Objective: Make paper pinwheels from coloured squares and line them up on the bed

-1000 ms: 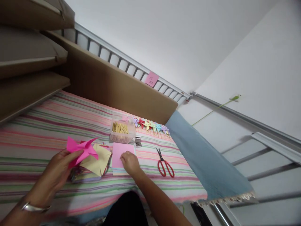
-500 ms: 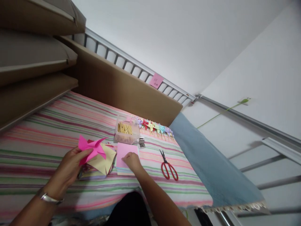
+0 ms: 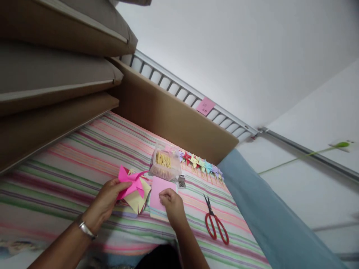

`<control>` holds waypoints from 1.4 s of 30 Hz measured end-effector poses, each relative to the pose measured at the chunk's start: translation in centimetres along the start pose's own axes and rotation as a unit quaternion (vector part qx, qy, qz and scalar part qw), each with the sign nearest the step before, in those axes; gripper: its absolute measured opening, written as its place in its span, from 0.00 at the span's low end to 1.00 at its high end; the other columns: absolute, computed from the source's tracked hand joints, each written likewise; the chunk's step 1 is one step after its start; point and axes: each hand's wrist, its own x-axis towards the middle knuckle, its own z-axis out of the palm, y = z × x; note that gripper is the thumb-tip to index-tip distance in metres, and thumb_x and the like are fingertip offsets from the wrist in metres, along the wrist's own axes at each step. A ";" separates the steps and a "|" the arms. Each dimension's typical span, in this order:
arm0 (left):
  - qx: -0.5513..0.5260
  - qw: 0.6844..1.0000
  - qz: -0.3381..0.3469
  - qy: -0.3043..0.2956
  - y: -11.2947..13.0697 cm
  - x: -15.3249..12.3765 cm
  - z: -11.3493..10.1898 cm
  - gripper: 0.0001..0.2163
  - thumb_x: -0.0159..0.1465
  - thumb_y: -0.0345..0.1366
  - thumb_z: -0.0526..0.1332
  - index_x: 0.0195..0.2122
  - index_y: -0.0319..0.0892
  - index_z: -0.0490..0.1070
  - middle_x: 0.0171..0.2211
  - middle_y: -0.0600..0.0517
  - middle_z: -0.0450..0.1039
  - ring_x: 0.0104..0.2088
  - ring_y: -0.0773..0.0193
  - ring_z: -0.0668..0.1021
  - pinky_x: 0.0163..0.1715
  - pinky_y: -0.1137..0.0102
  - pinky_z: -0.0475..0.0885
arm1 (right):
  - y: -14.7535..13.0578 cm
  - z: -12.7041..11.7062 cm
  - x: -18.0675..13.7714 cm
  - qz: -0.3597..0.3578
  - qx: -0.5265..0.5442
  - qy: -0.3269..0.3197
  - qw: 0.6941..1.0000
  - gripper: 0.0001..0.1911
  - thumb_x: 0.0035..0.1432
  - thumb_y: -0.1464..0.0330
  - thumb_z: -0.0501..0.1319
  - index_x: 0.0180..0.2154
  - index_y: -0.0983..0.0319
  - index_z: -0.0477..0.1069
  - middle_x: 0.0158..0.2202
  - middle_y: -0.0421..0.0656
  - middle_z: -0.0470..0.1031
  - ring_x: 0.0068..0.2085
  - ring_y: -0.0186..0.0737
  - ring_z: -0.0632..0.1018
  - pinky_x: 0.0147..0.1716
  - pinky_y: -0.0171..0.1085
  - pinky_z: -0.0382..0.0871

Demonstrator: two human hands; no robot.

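My left hand (image 3: 105, 201) pinches a bright pink paper pinwheel (image 3: 135, 184) whose blades are folded towards the middle. Just beneath it lies a pale yellow paper square (image 3: 137, 201) with slits cut in from its corners, on top of more coloured paper. My right hand (image 3: 174, 207) is closed, fingertips drawn together, over a stack of light pink paper (image 3: 159, 186). Whatever those fingertips hold, if anything, is too small to make out. Behind the stack stands a clear plastic box (image 3: 174, 172) with thin wooden sticks (image 3: 163, 160) in it.
Red-handled scissors (image 3: 216, 225) lie to the right on the striped cloth (image 3: 92, 160). Several finished pinwheels on sticks (image 3: 194, 161) are lined up by the brown board (image 3: 174, 123). A small metallic item (image 3: 181, 181) sits beside the box. Padded panels (image 3: 61, 74) overhang the left side.
The view has shifted, so everything sits further right and a little lower. My right hand has lifted slightly from the pink paper; my left still holds the pinwheel.
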 end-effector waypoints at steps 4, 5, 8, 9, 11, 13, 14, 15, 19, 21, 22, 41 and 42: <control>-0.004 1.000 0.000 0.009 -0.8 -0.1 0.3 0.11 0.45 0.36 0.70 0.28 0.36 0.76 0.20 0.50 0.78 0.20 0.61 0.77 0.19 0.72 0.68 | -3.6 0.1 -1.6 -0.063 0.061 0.009 0.996 0.06 0.54 0.68 0.55 0.32 0.61 0.70 0.31 0.42 0.74 0.35 0.41 0.76 0.35 0.36 0.69; -0.006 1.000 0.004 0.005 -1.0 -0.2 0.4 0.11 0.45 0.36 0.70 0.28 0.36 0.76 0.20 0.50 0.78 0.21 0.60 0.77 0.20 0.71 0.69 | -4.4 0.4 -1.9 -0.085 0.075 0.018 0.993 0.05 0.53 0.68 0.56 0.30 0.61 0.70 0.33 0.43 0.74 0.38 0.42 0.76 0.39 0.37 0.69; -0.009 1.000 0.012 -0.009 -1.0 -0.6 0.9 0.12 0.45 0.36 0.70 0.31 0.35 0.77 0.22 0.49 0.79 0.23 0.61 0.78 0.24 0.71 0.70 | -5.9 1.4 -2.2 -0.120 0.117 0.039 0.985 0.05 0.52 0.69 0.59 0.27 0.60 0.72 0.46 0.48 0.73 0.51 0.47 0.72 0.52 0.42 0.62; -0.011 1.000 0.012 -0.011 -1.0 -0.8 1.1 0.13 0.45 0.37 0.70 0.32 0.35 0.78 0.23 0.49 0.80 0.23 0.61 0.78 0.25 0.71 0.70 | -6.1 1.8 -2.2 -0.117 0.127 0.039 0.984 0.05 0.51 0.70 0.60 0.26 0.60 0.73 0.52 0.49 0.70 0.56 0.48 0.68 0.55 0.43 0.58; -0.009 1.000 0.013 -0.008 -0.9 -1.0 1.4 0.15 0.44 0.37 0.70 0.32 0.34 0.78 0.24 0.49 0.80 0.23 0.62 0.77 0.25 0.71 0.69 | -6.2 2.5 -2.2 -0.101 0.142 0.033 0.984 0.05 0.51 0.71 0.60 0.26 0.60 0.74 0.62 0.48 0.60 0.63 0.49 0.60 0.59 0.45 0.51; -0.001 1.000 0.020 -0.007 -0.9 -1.0 1.7 0.15 0.43 0.37 0.71 0.31 0.34 0.78 0.24 0.48 0.80 0.24 0.62 0.77 0.26 0.71 0.68 | -6.0 3.0 -2.2 -0.098 0.156 0.031 0.982 0.05 0.51 0.71 0.60 0.26 0.60 0.75 0.66 0.47 0.54 0.65 0.48 0.56 0.61 0.45 0.48; 0.005 1.000 0.025 -0.010 -1.0 -1.0 1.9 0.15 0.43 0.37 0.71 0.32 0.34 0.78 0.25 0.48 0.80 0.24 0.62 0.77 0.26 0.71 0.68 | -5.9 3.2 -2.1 -0.097 0.161 0.032 0.982 0.05 0.51 0.71 0.60 0.26 0.60 0.74 0.66 0.47 0.52 0.65 0.47 0.55 0.61 0.45 0.47; 0.010 0.999 0.030 -0.014 -1.1 -1.0 2.0 0.15 0.44 0.37 0.70 0.32 0.34 0.78 0.26 0.48 0.81 0.25 0.61 0.77 0.27 0.71 0.69 | -5.8 3.4 -2.1 -0.095 0.163 0.031 0.981 0.05 0.51 0.70 0.60 0.26 0.60 0.74 0.66 0.47 0.52 0.66 0.47 0.54 0.62 0.45 0.46; 0.013 0.998 0.047 -0.030 -1.5 -0.9 2.5 0.14 0.46 0.36 0.69 0.33 0.35 0.79 0.29 0.47 0.81 0.29 0.59 0.78 0.31 0.70 0.70 | -5.6 3.5 -1.8 -0.080 0.160 0.027 0.984 0.05 0.51 0.70 0.60 0.26 0.61 0.74 0.66 0.50 0.54 0.65 0.47 0.55 0.61 0.45 0.47; 0.011 0.998 0.049 -0.032 -1.6 -0.9 2.6 0.13 0.47 0.36 0.68 0.33 0.36 0.79 0.29 0.48 0.81 0.30 0.58 0.79 0.31 0.70 0.70 | -5.6 3.5 -1.7 -0.072 0.152 0.032 0.985 0.05 0.51 0.69 0.60 0.27 0.61 0.74 0.65 0.51 0.55 0.65 0.49 0.56 0.61 0.46 0.48; 0.011 0.998 0.050 -0.033 -1.7 -1.0 2.6 0.12 0.47 0.36 0.68 0.32 0.37 0.79 0.28 0.48 0.81 0.29 0.58 0.79 0.31 0.70 0.70 | -5.6 3.5 -1.7 -0.067 0.148 0.035 0.986 0.05 0.51 0.69 0.60 0.27 0.61 0.74 0.65 0.51 0.56 0.65 0.49 0.56 0.61 0.46 0.48; 0.040 0.997 0.054 -0.046 -1.6 -1.2 2.2 0.09 0.48 0.37 0.68 0.29 0.38 0.79 0.25 0.51 0.79 0.26 0.61 0.76 0.28 0.71 0.67 | -5.6 3.0 -1.5 -0.028 0.164 0.013 0.986 0.05 0.48 0.68 0.61 0.27 0.62 0.76 0.62 0.51 0.62 0.63 0.49 0.60 0.59 0.42 0.52; 0.040 0.997 0.052 -0.048 -1.5 -1.2 2.2 0.10 0.48 0.38 0.68 0.29 0.38 0.79 0.25 0.51 0.79 0.26 0.61 0.76 0.28 0.71 0.67 | -5.5 3.1 -1.5 -0.024 0.169 0.014 0.985 0.05 0.48 0.68 0.62 0.27 0.62 0.76 0.62 0.51 0.62 0.63 0.49 0.60 0.59 0.42 0.52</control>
